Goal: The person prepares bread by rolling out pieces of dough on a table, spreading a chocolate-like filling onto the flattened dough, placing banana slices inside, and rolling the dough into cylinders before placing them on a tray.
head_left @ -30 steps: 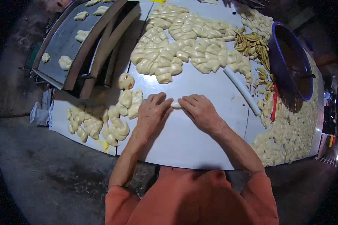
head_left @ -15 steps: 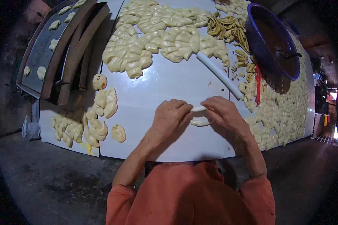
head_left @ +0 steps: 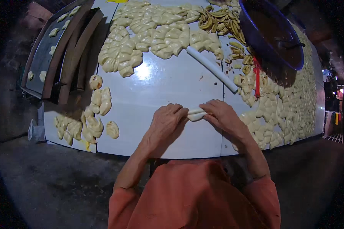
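Note:
A pale, elongated dough piece with a lengthwise seam [head_left: 196, 113] lies between my hands on the white tabletop [head_left: 149, 95]. My left hand [head_left: 169, 119] grips its left end with curled fingers; my right hand [head_left: 220, 116] grips the right end, fingertips pressed to it. Loose dough pieces [head_left: 92, 126] lie left of my hands. A large spread of cut dough [head_left: 164, 40] covers the back of the table, with a white rolling rod [head_left: 210, 66] in front of it. More small dough pieces [head_left: 283, 118] cover the table's right side.
Stacked metal trays [head_left: 46, 65], the top one holding dough pieces, stand at the back left. A blue basin of brown liquid [head_left: 267, 26] with a dark handle in it sits at the back right, beside banana-like pieces [head_left: 221, 21] and a red utensil [head_left: 257, 80].
Since a second ago my hands have shifted right relative to the table, and the dough between them has become a folded, seamed length. A separate flat dough round now shows at left.

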Demonstrator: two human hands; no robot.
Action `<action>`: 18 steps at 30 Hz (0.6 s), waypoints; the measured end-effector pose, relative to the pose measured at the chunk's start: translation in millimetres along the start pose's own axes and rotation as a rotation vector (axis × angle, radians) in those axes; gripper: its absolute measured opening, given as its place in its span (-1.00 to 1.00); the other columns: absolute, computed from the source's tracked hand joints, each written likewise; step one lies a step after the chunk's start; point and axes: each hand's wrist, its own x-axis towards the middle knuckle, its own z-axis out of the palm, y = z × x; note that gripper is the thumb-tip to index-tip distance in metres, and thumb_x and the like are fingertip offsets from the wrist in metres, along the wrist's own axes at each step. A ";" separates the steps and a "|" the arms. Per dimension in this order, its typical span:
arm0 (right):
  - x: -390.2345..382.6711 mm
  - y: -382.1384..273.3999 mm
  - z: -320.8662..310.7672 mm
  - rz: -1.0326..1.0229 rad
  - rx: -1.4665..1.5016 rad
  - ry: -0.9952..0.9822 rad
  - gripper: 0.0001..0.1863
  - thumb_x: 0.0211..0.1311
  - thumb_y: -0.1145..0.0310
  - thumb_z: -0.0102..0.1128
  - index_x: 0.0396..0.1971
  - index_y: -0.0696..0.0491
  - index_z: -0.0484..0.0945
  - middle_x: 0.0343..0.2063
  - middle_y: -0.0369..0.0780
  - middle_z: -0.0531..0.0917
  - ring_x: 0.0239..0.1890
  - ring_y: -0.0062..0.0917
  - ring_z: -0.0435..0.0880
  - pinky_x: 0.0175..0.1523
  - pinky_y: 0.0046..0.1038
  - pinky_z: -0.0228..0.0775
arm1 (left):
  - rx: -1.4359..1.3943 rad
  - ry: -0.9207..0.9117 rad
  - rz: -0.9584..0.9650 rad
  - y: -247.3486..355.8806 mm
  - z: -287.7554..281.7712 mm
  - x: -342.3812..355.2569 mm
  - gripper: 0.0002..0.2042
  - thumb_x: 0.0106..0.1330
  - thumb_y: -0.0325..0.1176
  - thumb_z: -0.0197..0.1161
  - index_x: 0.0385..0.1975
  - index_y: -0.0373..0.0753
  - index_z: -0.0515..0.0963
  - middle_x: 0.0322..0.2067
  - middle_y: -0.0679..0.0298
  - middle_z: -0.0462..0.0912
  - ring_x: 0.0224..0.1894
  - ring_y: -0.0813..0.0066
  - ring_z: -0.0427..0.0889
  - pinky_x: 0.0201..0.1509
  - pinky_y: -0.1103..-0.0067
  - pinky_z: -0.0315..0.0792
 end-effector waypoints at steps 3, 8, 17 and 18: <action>-5.9 -15.5 -13.4 -0.064 0.017 0.172 -0.54 0.21 0.35 0.34 0.12 0.12 0.58 -0.07 -0.08 0.64 0.02 -0.14 0.60 0.13 -0.14 0.46 | -0.014 0.001 -0.068 12.5 -14.4 2.4 -0.65 0.21 -0.27 0.47 -0.04 -0.20 0.62 -0.14 0.23 0.62 -0.14 0.20 0.63 -0.10 0.32 0.54; -3.2 1.6 -6.8 -0.075 -0.001 0.116 -0.69 0.23 0.37 0.27 -0.05 0.13 0.59 -0.24 -0.08 0.62 -0.19 -0.10 0.66 -0.06 -0.13 0.52 | -0.052 -0.002 -0.076 22.3 -7.7 18.2 -0.69 0.10 -0.40 0.48 -0.14 -0.26 0.65 -0.22 0.12 0.65 -0.16 0.11 0.65 -0.05 0.26 0.56; 2.5 -18.6 -22.3 -0.001 0.163 0.092 -0.68 0.18 0.43 0.24 -0.06 0.21 0.62 -0.15 -0.04 0.71 -0.20 -0.15 0.75 -0.09 -0.27 0.59 | -0.076 -0.009 -0.191 23.1 -10.2 0.8 -0.79 0.17 -0.33 0.33 -0.25 -0.25 0.59 -0.34 0.05 0.65 -0.26 -0.07 0.67 -0.15 0.15 0.55; 6.0 -21.9 -29.2 -0.048 0.165 0.093 -0.68 0.18 0.43 0.24 -0.06 0.21 0.62 -0.15 -0.04 0.71 -0.20 -0.15 0.75 -0.09 -0.27 0.59 | -0.102 -0.015 -0.214 26.3 -19.1 1.0 -0.78 0.22 -0.32 0.31 -0.18 -0.23 0.59 -0.31 0.05 0.67 -0.24 -0.05 0.69 -0.15 0.16 0.56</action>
